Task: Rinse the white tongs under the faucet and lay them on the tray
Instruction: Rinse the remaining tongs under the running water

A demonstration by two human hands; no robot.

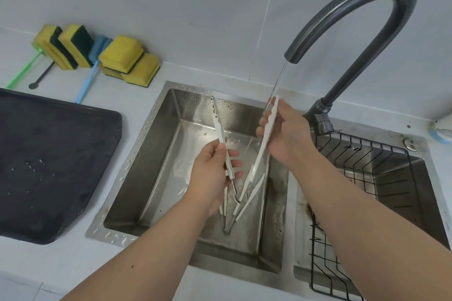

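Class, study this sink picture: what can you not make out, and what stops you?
- Head view: the tray is cut off by the left edge.
- Head view: the left hand covers part of the white tongs and of the spare tongs lying in the sink; their number is unclear.
- Head view: a pale container is cut by the right edge, so it cannot be identified.
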